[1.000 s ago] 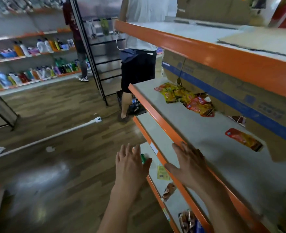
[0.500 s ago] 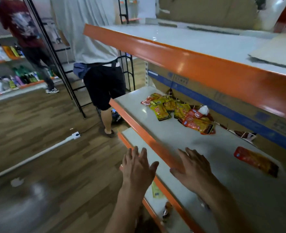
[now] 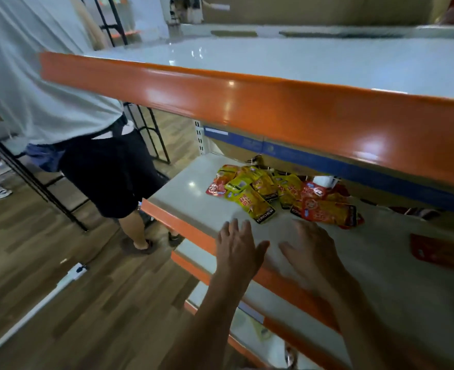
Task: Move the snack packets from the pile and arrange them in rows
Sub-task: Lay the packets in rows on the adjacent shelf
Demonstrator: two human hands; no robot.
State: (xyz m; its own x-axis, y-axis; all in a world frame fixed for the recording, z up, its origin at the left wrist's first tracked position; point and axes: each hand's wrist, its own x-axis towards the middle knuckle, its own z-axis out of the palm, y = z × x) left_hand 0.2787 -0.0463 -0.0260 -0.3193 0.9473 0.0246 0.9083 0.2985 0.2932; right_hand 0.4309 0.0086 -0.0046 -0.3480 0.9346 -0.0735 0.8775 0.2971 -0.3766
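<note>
A pile of yellow and red snack packets (image 3: 282,194) lies at the back left of the middle shelf (image 3: 194,206). One red packet (image 3: 442,252) lies alone further right on the same shelf. My left hand (image 3: 238,249) hovers over the shelf's orange front edge with fingers spread, holding nothing. Just right of it, my right hand (image 3: 312,252) stretches flat above the shelf surface, a short way in front of the pile, also holding nothing.
The upper shelf (image 3: 247,102) with its orange lip overhangs the pile closely. A person in a white shirt and black shorts (image 3: 68,129) stands right beside the shelf's left end. A lower shelf (image 3: 250,324) holds a few packets. A black metal rack (image 3: 33,182) stands at the left.
The view has closed in on the pile. Both hands have moved forward over the middle shelf, nearer the packets. The person at the left now looms closer.
</note>
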